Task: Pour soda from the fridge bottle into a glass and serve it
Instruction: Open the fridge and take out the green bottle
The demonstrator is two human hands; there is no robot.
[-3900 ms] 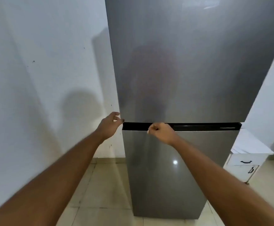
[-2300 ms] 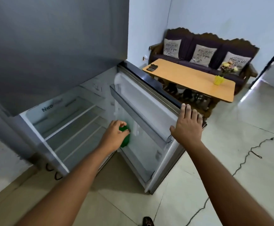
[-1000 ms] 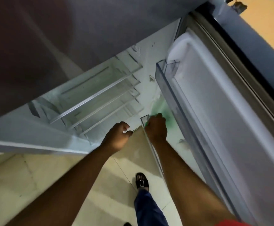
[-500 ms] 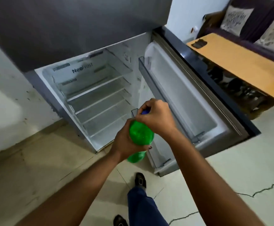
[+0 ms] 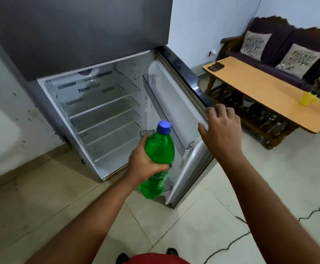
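A green soda bottle (image 5: 160, 149) with a blue cap is held upright in front of the open fridge (image 5: 105, 111). My left hand (image 5: 145, 161) is wrapped around its middle. My right hand (image 5: 221, 130) hovers with fingers spread at the top edge of the open lower fridge door (image 5: 184, 103), holding nothing. The fridge shelves are bare. No glass is in view.
A wooden table (image 5: 265, 90) stands to the right with a yellow vase of flowers (image 5: 308, 98) and a dark object (image 5: 215, 66) on it. A dark sofa with cushions (image 5: 288, 46) lies behind it. A black cable (image 5: 269, 223) runs across the tiled floor.
My right hand has left the bottle cap and moved right to the fridge door's edge. My left hand still holds the bottle, now lifted clear of the door shelf.
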